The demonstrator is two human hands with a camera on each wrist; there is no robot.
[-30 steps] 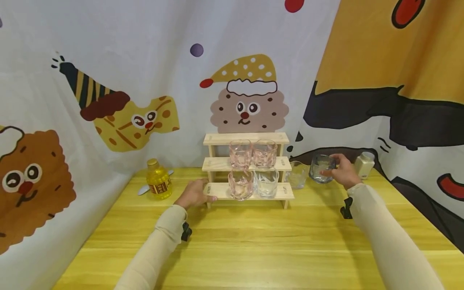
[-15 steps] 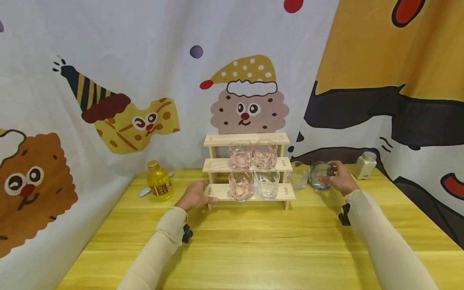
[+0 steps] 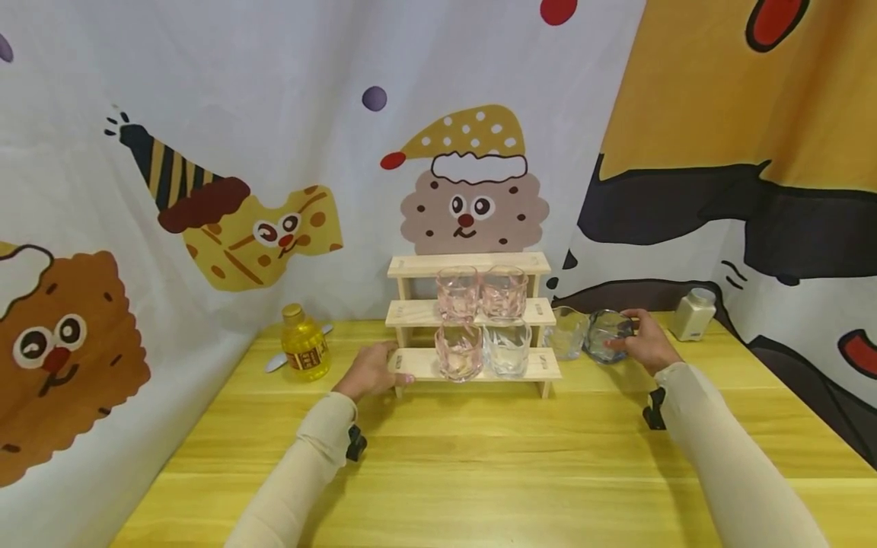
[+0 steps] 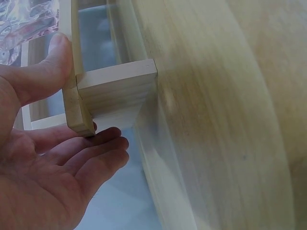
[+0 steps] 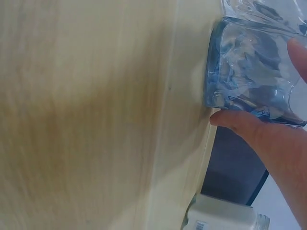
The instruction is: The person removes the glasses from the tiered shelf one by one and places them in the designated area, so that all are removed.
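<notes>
My left hand (image 3: 371, 371) holds the left end of the lowest step of a three-step wooden display rack (image 3: 469, 265). In the left wrist view the thumb lies on top of the board, with fingers beneath it. My right hand (image 3: 649, 340) grips a blue-grey drinking glass (image 5: 254, 72) that stands on the table, thumb and a finger at its sides; other fingers are hidden. Just left of it is a clear glass (image 3: 566, 333). Two pink glasses (image 3: 457, 294) stand on the middle step. The lowest step bears a pink glass (image 3: 459, 350) and a clear glass (image 3: 507, 348).
A yellow bottle (image 3: 304, 344) stands at the left of the wooden table (image 3: 466, 464), with a spoon (image 3: 276, 362) behind it. A white-capped jar (image 3: 693, 314) is right of my right hand. A printed cloth (image 3: 288, 114) hangs behind.
My right hand has lowered the blue-grey glass onto the table and brought it close beside the clear glass. The left hand stays on the rack. The view has shifted slightly.
</notes>
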